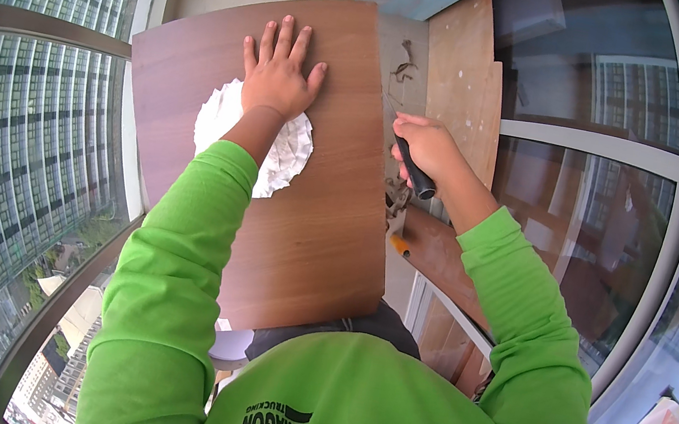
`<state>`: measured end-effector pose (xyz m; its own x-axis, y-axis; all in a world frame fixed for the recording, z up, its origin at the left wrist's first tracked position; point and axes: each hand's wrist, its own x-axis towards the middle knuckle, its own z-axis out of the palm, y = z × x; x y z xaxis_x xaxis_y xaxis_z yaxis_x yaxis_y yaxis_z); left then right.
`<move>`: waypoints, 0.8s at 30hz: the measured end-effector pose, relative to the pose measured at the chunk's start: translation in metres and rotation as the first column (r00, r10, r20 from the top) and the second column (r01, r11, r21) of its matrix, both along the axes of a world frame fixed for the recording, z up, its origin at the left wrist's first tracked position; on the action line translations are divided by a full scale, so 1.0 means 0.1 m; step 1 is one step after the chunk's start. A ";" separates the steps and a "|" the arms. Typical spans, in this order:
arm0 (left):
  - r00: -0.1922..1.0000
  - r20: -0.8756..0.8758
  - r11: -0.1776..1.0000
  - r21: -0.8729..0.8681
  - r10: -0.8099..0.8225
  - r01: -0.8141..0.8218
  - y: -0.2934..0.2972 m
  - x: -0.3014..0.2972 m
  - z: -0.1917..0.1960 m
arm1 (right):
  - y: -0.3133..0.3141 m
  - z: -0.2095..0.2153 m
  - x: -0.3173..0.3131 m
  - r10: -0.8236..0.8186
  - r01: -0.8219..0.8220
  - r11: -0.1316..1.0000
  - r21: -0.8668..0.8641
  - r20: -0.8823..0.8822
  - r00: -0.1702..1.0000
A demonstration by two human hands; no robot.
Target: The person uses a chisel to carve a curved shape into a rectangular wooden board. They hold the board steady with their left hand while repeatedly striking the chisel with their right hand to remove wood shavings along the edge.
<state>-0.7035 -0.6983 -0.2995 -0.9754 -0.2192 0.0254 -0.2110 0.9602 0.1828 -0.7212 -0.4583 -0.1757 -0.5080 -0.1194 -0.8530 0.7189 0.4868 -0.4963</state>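
Observation:
A brown wood-grain board (323,200) lies in front of me, its near end against my lap. My left hand (279,79) rests flat on its far part, fingers spread. Under that wrist lies a round, pleated white piece (285,162), of paper or cloth; I cannot tell which. Just beside the board's right edge, my right hand (430,153) is closed around a black-handled tool (419,181). The handle's butt points toward me, and the working end is too thin and hidden to name.
Curled brown strips (395,208) hang by the board's right edge, with more strips (404,62) on the floor beyond. An orange-tipped object (400,245) lies below. Glass windows (28,121) flank the left, glass panels (582,200) the right. Wooden panels (463,79) lean at the far right.

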 end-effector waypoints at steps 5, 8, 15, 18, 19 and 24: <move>1.000 0.003 0.999 -0.035 -0.001 0.001 -0.01 0.01 0.01 | 0.04 0.43 0.18 -0.032 0.031 0.999 -0.025 -0.026 0.999; 1.000 0.000 1.000 -0.010 -0.011 0.011 0.05 -0.03 0.02 | -0.03 -0.06 0.34 -0.100 0.100 0.995 0.015 -0.036 0.994; 1.000 0.006 0.999 -0.039 0.012 -0.012 -0.04 0.05 -0.02 | 0.11 0.58 0.24 0.034 -0.034 0.999 0.008 0.035 0.999; 1.000 0.003 0.999 -0.034 -0.010 0.010 0.05 -0.01 0.02 | 0.15 0.19 0.38 -0.014 0.013 1.000 0.026 0.026 1.000; 1.000 0.002 1.000 -0.017 -0.012 0.012 0.07 -0.02 0.01 | 0.17 0.00 0.40 -0.031 0.030 0.999 0.042 0.021 0.999; 1.000 -0.011 1.000 -0.028 0.011 -0.011 -0.02 0.03 -0.04 | 0.16 0.31 0.34 -0.002 0.001 1.000 0.025 0.052 0.999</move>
<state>-0.7008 -0.7002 -0.3033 -0.9726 -0.2288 0.0420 -0.2196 0.9627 0.1582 -0.6873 -0.4420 -0.1445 -0.4634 -0.0968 -0.8808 0.7438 0.4978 -0.4460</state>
